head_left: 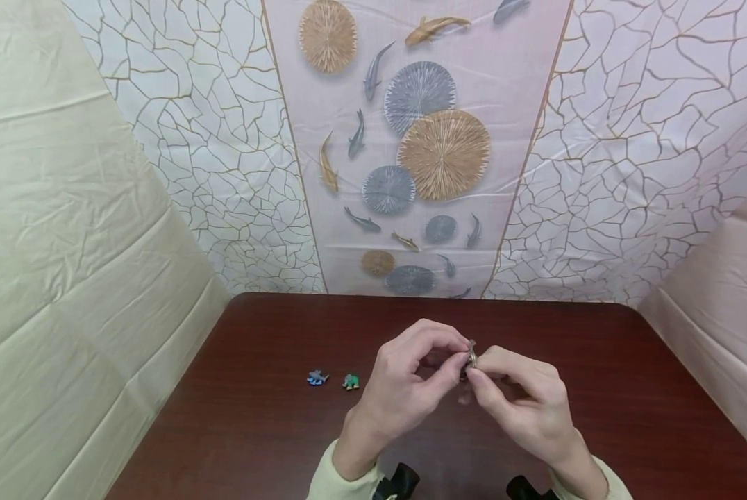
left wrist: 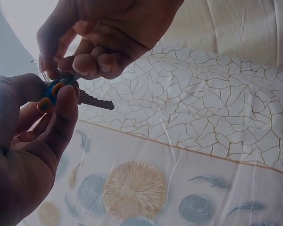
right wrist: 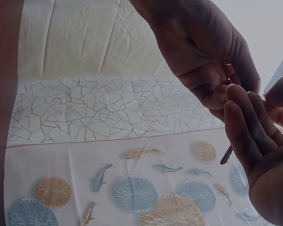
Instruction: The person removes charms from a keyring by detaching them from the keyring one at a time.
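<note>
Close together over the table, my left hand (head_left: 405, 375) and right hand (head_left: 530, 399) meet at a small metallic thing (head_left: 471, 354). In the left wrist view my left thumb and fingers pinch a blue-and-orange piece (left wrist: 52, 94), and a toothed key (left wrist: 96, 100) juts out beside it. My right fingers (left wrist: 87, 65) pinch at the top of this piece, where a thin wire ring (left wrist: 46, 74) shows. The right wrist view catches just the key tip (right wrist: 226, 155) below the fingers; the rest is hidden behind them.
Left of my hands on the dark red-brown table (head_left: 255, 430) lie a small blue-and-grey piece (head_left: 316, 378) and a small green piece (head_left: 350, 381). A patterned cloth (head_left: 411, 243) hangs behind the table's far edge. Pale cloth walls (head_left: 67, 278) stand at both sides.
</note>
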### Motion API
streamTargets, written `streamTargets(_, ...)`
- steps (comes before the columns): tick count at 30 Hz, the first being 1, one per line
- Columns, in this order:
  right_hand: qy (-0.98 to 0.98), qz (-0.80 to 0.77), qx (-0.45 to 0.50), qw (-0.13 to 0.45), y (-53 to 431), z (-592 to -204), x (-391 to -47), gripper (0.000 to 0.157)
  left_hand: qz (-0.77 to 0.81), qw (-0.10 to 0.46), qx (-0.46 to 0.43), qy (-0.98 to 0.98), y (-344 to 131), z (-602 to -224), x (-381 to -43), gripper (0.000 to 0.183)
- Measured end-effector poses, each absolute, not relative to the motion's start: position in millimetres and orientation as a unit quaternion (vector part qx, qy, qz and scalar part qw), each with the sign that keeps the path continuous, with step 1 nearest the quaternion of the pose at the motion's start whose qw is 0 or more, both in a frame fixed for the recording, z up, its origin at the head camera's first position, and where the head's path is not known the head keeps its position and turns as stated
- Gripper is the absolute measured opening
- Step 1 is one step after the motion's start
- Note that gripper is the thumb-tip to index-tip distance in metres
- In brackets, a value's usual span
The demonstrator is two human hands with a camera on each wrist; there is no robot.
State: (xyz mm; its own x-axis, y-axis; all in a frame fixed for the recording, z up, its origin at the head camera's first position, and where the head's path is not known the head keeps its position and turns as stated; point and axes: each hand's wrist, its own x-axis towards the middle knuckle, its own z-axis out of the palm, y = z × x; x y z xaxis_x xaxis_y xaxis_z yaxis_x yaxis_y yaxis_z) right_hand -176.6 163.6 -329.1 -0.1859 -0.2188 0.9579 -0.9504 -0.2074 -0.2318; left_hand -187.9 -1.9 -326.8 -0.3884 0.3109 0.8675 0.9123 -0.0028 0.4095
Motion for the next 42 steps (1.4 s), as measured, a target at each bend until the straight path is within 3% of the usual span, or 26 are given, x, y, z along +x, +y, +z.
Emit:
streamTargets(7, -0.532, 0.555, 0.541, 0.339, 163, -326, -175, 0.007, -0.493, 0.263, -0.49, -0.669, -9, -324, -186, 0.017)
streamTargets(16, -0.53, 0.543, 0.544, 0.358, 159, -323, -175, 0.01, -0.455, 0.283, -0.461, -0.707, -10, -322, -185, 0.022)
streamTargets(30, -0.5, 0.532, 0.564, 0.385, 157, -318, -176, 0.017, -0.507, 0.224, -0.451, -0.7, -7, -323, -181, 0.013)
streamTargets(42, -0.54, 0.549, 0.537, 0.345, 164, -324, -172, 0.005, -0.488, 0.287, -0.454, -0.688, -6, -322, -184, 0.02)
